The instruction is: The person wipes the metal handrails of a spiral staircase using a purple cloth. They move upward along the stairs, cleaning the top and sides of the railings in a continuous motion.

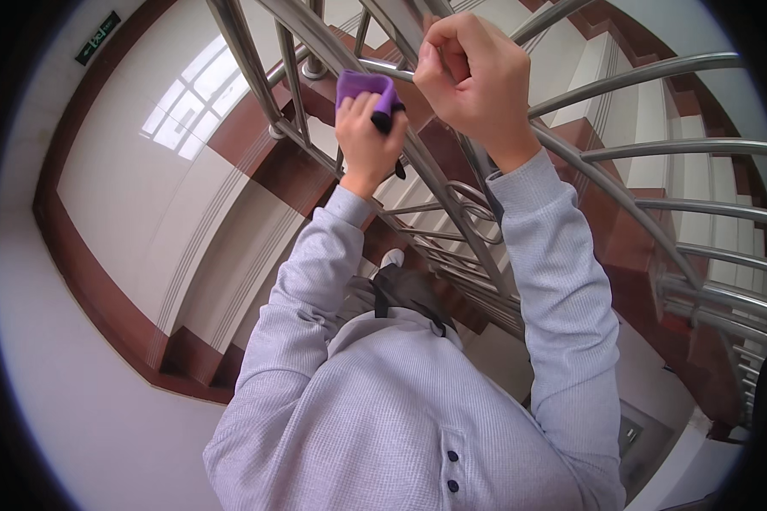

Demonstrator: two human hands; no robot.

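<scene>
My left hand [369, 144] grips a purple cloth item [362, 83] with black parts, perhaps a small pouch or a glove. It is folded, and its upper edge gapes above my fingers. Just behind it runs a stainless steel stair railing [319, 35]. My right hand [476, 80] is raised higher and further right, curled into a loose fist in front of the railing. Nothing shows inside its curl, though the far side of the fingers is hidden. A gap separates the two hands.
White stair steps [211, 300] with red-brown borders descend at left from a glossy landing [147, 128]. Beyond the curved steel rails [671, 150] at right, another flight [645, 121] shows. A green sign [98, 38] sits on the left wall. My white shoe [392, 258] stands beside the railing.
</scene>
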